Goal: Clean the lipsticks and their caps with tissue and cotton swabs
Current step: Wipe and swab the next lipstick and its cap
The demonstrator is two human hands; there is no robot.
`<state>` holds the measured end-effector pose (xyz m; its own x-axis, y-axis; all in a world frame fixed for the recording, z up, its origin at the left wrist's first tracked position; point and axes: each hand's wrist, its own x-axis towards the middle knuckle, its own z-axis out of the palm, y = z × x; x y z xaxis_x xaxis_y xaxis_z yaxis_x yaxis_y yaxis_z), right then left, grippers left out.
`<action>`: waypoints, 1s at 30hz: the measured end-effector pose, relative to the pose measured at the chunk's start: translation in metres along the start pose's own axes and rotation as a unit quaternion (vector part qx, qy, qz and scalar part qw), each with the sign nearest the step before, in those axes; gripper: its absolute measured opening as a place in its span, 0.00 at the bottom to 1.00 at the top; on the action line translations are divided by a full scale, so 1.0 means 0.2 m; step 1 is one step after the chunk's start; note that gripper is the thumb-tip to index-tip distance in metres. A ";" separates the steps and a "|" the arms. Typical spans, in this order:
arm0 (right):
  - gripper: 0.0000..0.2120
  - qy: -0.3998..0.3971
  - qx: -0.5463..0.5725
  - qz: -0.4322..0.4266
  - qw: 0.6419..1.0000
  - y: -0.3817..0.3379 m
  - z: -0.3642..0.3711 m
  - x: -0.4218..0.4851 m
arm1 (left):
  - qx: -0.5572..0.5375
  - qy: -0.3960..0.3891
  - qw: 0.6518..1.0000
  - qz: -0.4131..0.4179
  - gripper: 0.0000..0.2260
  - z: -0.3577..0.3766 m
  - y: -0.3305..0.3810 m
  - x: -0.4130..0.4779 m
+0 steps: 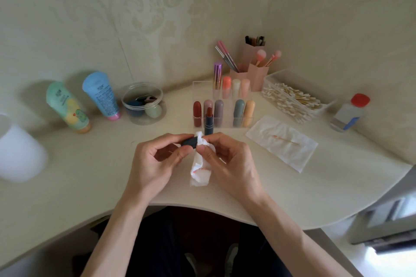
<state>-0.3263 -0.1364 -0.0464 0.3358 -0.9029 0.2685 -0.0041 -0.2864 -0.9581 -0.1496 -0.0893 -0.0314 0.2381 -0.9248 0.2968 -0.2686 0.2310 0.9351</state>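
- The left hand (155, 159) has thumb and fingers curled round a dark cap (190, 141), pinching it by its left part.
- The cap lies roughly level, with its long axis running from the left fingers across to the right fingers. Its right end meets the tissue.
- The right hand (231, 164) pinches a crumpled tissue (200, 165) between thumb and forefinger. The top of the wad is pressed against the cap's right end, and the red-smeared tail hangs below the right thumb.
- The wad hides that end of the cap, so I cannot tell whether the tissue is pushed into the opening or only covers it.
- The coming move likely turns on that shared line: the wad should twist about the cap's long axis while the left fingers hold or counter-turn.
- The uncapped lipstick (209, 122) stands upright just beyond both sets of fingertips, its bullet exposed. It is in front of the clear organizer (202, 87), about equally near to either hand.
- A used cotton swab (286, 139) lies on a flat tissue sheet (295, 157) to the right of the right fingers. The box of swabs (290, 96) sits beyond it, so the right hand is the nearer one for fetching a swab.
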 end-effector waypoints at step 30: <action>0.04 -0.004 0.007 -0.021 1.000 -0.03 0.00 -0.01 | -0.010 -0.006 0.999 -0.034 0.14 0.01 0.01 -0.01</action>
<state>-0.3270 -0.1322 -0.0420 0.3423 -0.8878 0.3077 0.0230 -0.3195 -0.9473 -0.1533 -0.0877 -0.0296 0.2435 -0.9423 0.2296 -0.2330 0.1729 0.9570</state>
